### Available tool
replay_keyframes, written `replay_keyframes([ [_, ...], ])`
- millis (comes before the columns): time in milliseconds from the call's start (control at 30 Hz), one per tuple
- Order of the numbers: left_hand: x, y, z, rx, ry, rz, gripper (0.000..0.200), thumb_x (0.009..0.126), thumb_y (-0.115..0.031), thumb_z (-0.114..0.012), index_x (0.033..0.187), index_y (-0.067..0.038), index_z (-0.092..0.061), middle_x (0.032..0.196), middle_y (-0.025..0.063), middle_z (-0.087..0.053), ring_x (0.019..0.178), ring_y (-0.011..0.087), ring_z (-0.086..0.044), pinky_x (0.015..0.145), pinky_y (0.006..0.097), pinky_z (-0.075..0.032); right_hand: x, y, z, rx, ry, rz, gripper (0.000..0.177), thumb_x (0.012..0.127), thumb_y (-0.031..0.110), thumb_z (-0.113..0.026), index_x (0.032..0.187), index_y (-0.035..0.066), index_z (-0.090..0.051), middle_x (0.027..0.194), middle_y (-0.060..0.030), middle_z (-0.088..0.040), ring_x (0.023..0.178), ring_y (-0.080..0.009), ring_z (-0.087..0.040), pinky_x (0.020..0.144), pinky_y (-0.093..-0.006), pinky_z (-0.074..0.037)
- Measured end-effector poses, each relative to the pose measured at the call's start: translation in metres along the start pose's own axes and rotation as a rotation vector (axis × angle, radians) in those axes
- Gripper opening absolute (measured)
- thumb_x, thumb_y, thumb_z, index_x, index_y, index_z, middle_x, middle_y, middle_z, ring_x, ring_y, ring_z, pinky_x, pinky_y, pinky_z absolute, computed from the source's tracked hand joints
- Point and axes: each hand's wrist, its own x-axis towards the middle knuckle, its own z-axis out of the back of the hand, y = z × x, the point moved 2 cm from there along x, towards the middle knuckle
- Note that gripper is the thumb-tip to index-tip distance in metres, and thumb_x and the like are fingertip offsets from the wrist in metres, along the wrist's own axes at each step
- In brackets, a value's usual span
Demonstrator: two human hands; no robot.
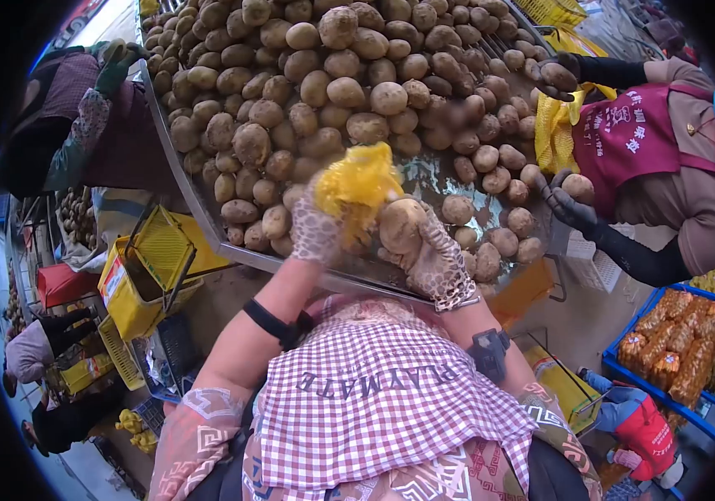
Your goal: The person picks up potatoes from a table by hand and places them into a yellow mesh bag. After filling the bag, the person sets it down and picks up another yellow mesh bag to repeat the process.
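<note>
My left hand (316,227), in a leopard-print glove, is closed on a crumpled yellow mesh bag (362,185), blurred a little by motion. Beside it my right hand (441,260), gloved alike, grips a large potato (402,225) at the bag's right side. Both hands are over the near edge of a metal sorting table (245,257). A big heap of potatoes (324,92) covers most of that table, and several loose ones (504,242) lie to the right of my right hand on its wet surface.
Across on the right, a co-worker's gloved hand (570,200) holds a potato, with a yellow bag (556,125) nearby. Another person (73,125) stands at the left. Yellow crates (136,288) stand lower left; a blue rack (625,367) of filled net bags stands lower right.
</note>
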Motion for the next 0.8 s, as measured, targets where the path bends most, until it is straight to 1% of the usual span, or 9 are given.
replay_keyframes([
  [67, 0.011, 0.016, 0.021, -0.028, -0.084, -0.057, 0.036, 0.084, -0.011, -0.067, 0.117, 0.0, -0.056, 0.108, 0.0099, -0.064, 0.099, 0.019, -0.061, 0.087, 0.0298, -0.048, -0.009, 0.001, 0.01, -0.002, -0.019, 0.017, 0.058, 0.086, 0.027, -0.064, 0.135, 0.007, -0.039, 0.132, -0.0167, -0.047, 0.117, -0.0344, -0.051, 0.093, -0.0539, -0.048],
  [233, 0.003, 0.005, 0.032, 0.089, -0.086, -0.032, 0.034, 0.085, -0.004, -0.064, 0.118, -0.001, -0.055, 0.109, 0.0093, -0.064, 0.099, 0.0182, -0.062, 0.086, 0.0298, -0.05, -0.007, 0.0, 0.016, 0.15, -0.078, 0.055, 0.054, 0.086, 0.027, -0.066, 0.131, 0.01, -0.042, 0.127, -0.0164, -0.05, 0.115, -0.035, -0.052, 0.093, -0.0537, -0.048],
  [300, 0.003, 0.035, 0.028, 0.231, 0.054, 0.054, 0.034, 0.087, -0.006, -0.061, 0.12, -0.002, -0.053, 0.111, 0.0083, -0.062, 0.101, 0.0173, -0.059, 0.086, 0.0295, -0.049, -0.007, -0.002, 0.014, 0.111, -0.089, 0.08, 0.057, 0.084, 0.025, -0.069, 0.131, 0.012, -0.04, 0.126, -0.0135, -0.05, 0.115, -0.0327, -0.053, 0.092, -0.0534, -0.049],
  [367, -0.022, -0.04, -0.008, -0.029, 0.312, 0.116, 0.061, 0.078, -0.02, -0.075, 0.128, -0.001, -0.046, 0.119, 0.0092, -0.058, 0.109, 0.0189, -0.056, 0.094, 0.0288, -0.045, -0.006, -0.007, -0.002, 0.026, -0.103, 0.152, 0.06, 0.083, 0.024, -0.069, 0.132, 0.012, -0.037, 0.128, -0.0123, -0.048, 0.116, -0.0311, -0.052, 0.092, -0.0518, -0.049],
  [400, -0.031, -0.036, -0.02, 0.474, 0.326, -0.272, 0.061, 0.079, -0.017, -0.074, 0.13, -0.001, -0.044, 0.122, 0.0078, -0.056, 0.112, 0.0175, -0.054, 0.097, 0.0282, -0.043, -0.005, -0.01, -0.008, -0.066, -0.115, 0.218, 0.062, 0.083, 0.024, -0.069, 0.134, 0.012, -0.034, 0.131, -0.011, -0.045, 0.117, -0.0295, -0.051, 0.093, -0.0502, -0.048],
  [467, -0.028, -0.011, -0.027, -0.127, 0.321, 0.002, 0.043, 0.086, -0.012, -0.067, 0.124, -0.003, -0.049, 0.119, 0.0067, -0.057, 0.105, 0.0154, -0.057, 0.088, 0.0274, -0.048, -0.003, -0.019, -0.012, -0.162, -0.081, 0.277, 0.066, 0.084, 0.022, -0.069, 0.135, 0.012, -0.03, 0.133, -0.0089, -0.042, 0.119, -0.0262, -0.049, 0.094, -0.0465, -0.049],
  [567, -0.033, -0.03, -0.028, -0.511, 0.286, 0.019, 0.04, 0.087, -0.014, -0.066, 0.123, -0.002, -0.051, 0.116, 0.0068, -0.059, 0.102, 0.0148, -0.058, 0.086, 0.0279, -0.049, 0.001, -0.018, -0.03, -0.263, -0.173, 0.381, 0.062, 0.086, 0.02, -0.068, 0.134, 0.009, -0.031, 0.13, -0.0086, -0.044, 0.115, -0.0223, -0.051, 0.092, -0.0393, -0.05],
  [733, -0.024, -0.031, -0.015, -0.479, 0.252, -0.051, 0.036, 0.086, -0.019, -0.067, 0.115, -0.001, -0.056, 0.106, 0.0063, -0.063, 0.096, 0.0151, -0.06, 0.083, 0.0283, -0.05, 0.004, -0.031, -0.039, -0.229, -0.167, 0.433, 0.058, 0.088, 0.02, -0.066, 0.133, 0.008, -0.032, 0.127, -0.008, -0.046, 0.115, -0.0212, -0.051, 0.093, -0.0379, -0.049],
  [800, -0.024, -0.038, -0.01, -0.526, 0.335, -0.108, 0.037, 0.082, -0.008, -0.066, 0.117, -0.002, -0.055, 0.111, 0.0053, -0.061, 0.099, 0.0145, -0.058, 0.085, 0.0279, -0.048, 0.003, -0.033, -0.042, -0.169, -0.258, 0.359, 0.057, 0.088, 0.022, -0.065, 0.133, 0.009, -0.032, 0.127, -0.0083, -0.047, 0.115, -0.0212, -0.051, 0.093, -0.0378, -0.049],
])
